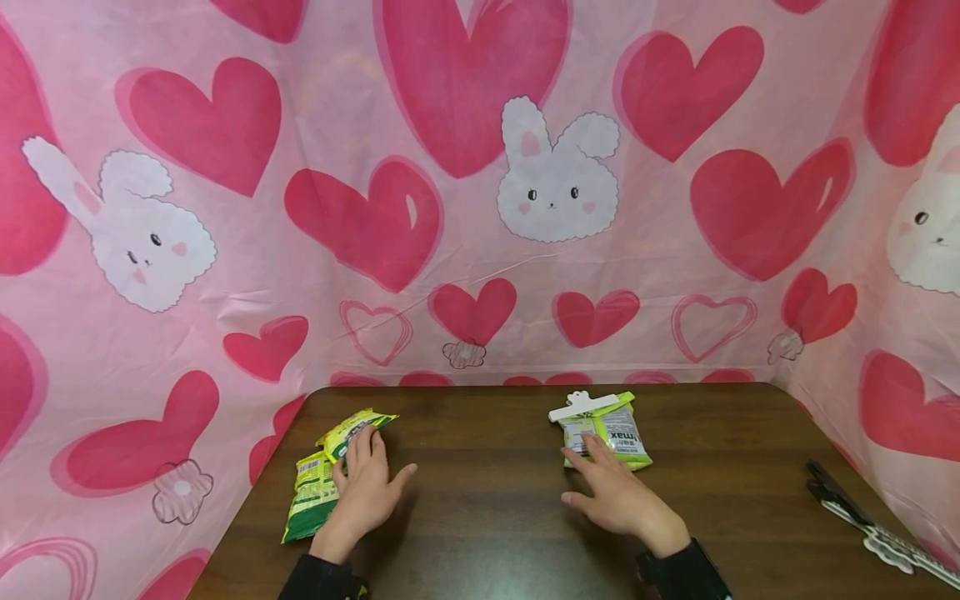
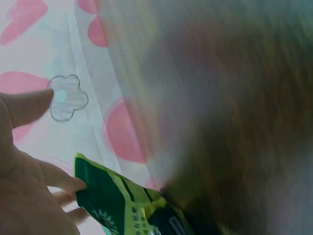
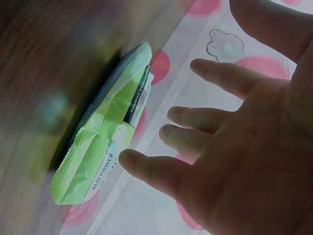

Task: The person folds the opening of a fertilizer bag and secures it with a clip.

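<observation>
My left hand (image 1: 367, 487), thumb spread out, hovers by two yellow-and-green snack packets at the left of the table. Its fingertips are right at the far packet (image 1: 351, 432); the near packet (image 1: 311, 497) lies beside the wrist. The left wrist view shows a dark green packet end (image 2: 100, 188) against the fingertips. At the right, a light-green and grey packet (image 1: 626, 433) marked "max" has a white sealing clip (image 1: 581, 407) across its top. My right hand (image 1: 618, 496) reaches over its near edge, fingers spread; a gap separates them from the packet (image 3: 110, 129) in the right wrist view.
Along the right edge of the brown table (image 1: 480, 517) lie a long black piece (image 1: 836, 492) and white clip-like pieces (image 1: 888, 550). A pink cloth (image 1: 465, 250) with hearts and rabbits hangs behind the table and at both sides.
</observation>
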`<control>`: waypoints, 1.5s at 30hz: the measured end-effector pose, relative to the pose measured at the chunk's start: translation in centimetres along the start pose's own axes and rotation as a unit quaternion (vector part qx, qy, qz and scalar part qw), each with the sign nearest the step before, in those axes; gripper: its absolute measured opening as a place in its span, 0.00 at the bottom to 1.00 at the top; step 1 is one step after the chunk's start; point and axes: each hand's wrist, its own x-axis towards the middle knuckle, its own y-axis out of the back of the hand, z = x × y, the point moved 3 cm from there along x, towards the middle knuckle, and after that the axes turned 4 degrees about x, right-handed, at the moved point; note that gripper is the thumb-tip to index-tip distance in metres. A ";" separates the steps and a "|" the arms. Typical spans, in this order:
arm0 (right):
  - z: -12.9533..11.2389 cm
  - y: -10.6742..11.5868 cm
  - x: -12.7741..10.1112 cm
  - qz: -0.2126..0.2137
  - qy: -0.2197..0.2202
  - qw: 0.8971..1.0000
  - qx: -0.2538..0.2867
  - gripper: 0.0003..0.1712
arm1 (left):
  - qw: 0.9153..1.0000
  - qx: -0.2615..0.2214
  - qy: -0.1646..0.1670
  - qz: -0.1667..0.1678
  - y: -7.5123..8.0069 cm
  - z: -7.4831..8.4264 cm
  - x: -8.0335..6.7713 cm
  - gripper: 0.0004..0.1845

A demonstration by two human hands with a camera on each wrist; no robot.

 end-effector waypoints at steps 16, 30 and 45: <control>-1.8 -1.4 0.2 -0.041 0.046 0.998 0.007 0.35 | 0.991 -0.025 -0.122 -0.040 -0.5 4.5 -1.5 0.46; -4.2 -5.1 0.6 -0.127 0.070 0.989 -0.030 0.31 | 0.967 -0.109 -0.149 -0.177 -1.8 8.0 -3.2 0.47; -4.1 -5.4 1.0 -0.066 0.057 0.995 -0.046 0.24 | 0.941 -0.111 -0.201 -0.248 -3.2 11.3 -5.6 0.45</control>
